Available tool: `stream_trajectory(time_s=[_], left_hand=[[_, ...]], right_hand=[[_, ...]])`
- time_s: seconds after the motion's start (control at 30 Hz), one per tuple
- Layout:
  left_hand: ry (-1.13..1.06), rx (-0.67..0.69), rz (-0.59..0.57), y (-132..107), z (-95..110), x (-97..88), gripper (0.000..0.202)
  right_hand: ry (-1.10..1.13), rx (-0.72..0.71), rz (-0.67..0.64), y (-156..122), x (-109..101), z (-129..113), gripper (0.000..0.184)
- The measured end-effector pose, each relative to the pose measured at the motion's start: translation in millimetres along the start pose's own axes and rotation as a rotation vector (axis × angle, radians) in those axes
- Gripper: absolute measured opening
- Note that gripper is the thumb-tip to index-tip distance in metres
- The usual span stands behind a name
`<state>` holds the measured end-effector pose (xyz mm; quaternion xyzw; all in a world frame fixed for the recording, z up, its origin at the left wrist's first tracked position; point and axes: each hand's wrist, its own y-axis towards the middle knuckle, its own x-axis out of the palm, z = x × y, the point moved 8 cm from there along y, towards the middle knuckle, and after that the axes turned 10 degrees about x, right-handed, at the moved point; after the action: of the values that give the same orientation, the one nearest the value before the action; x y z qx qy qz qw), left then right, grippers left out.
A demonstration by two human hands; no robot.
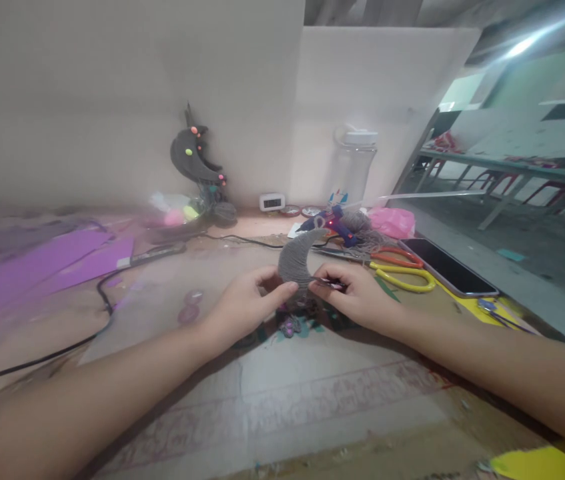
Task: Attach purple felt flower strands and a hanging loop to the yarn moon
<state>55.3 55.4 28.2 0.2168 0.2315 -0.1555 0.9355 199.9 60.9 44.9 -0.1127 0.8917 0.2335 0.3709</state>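
Observation:
A grey crescent moon wrapped in yarn (295, 259) is held up above the table between both hands. My left hand (257, 293) is closed on its lower left side, thumb in front. At the lower right edge of the crescent, my right hand (347, 290) pinches the grey yarn, with fingertips close to the wrapped surface. Just below the hands, a small cluster of purple and grey bits (289, 326) lies on the table. Behind the crescent rests a blue glue gun (337, 225) with a small red light.
Scissors with orange and yellow handles (405, 277) and a phone (449, 267) lie at right. A clear bottle (355, 167), white clock (272, 202) and decorated dark crescent (192, 157) stand along the back. Purple sheets (82, 257), a cutter knife (152, 255) and a black cable (62, 350) are left.

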Motion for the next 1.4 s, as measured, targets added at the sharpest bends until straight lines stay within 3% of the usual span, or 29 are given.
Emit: stream_trajectory(time_s=[0.47, 0.67, 0.77, 0.97, 1.27, 1.4], left_hand=[[-0.125, 0.089, 0.078, -1.4, 2.4, -5.4, 0.036], [-0.024, 0.055, 0.043, -2.3, 5.9, -3.8, 0.022], [-0.030, 0.024, 0.092, -1.8, 1.5, -7.9, 0.023], [-0.023, -0.009, 0.098, -1.2, -0.6, -8.5, 0.022], [0.144, 0.117, 0.000, -7.4, 16.5, -1.0, 0.025], [0.112, 0.121, -0.002, -7.0, 15.6, 0.3, 0.024]], right_hand=[[-0.062, 0.013, -0.051, 1.4, 4.6, 1.8, 0.022], [-0.073, 0.006, -0.052, 2.9, 6.2, 1.3, 0.021], [-0.031, -0.056, 0.015, 0.5, -1.2, -1.1, 0.016], [-0.109, -0.210, 0.177, -14.1, -18.9, -7.2, 0.027], [-0.308, -0.368, 0.177, -15.9, -10.1, -21.6, 0.022], [-0.310, -0.346, 0.162, -15.6, -9.0, -18.4, 0.022]])
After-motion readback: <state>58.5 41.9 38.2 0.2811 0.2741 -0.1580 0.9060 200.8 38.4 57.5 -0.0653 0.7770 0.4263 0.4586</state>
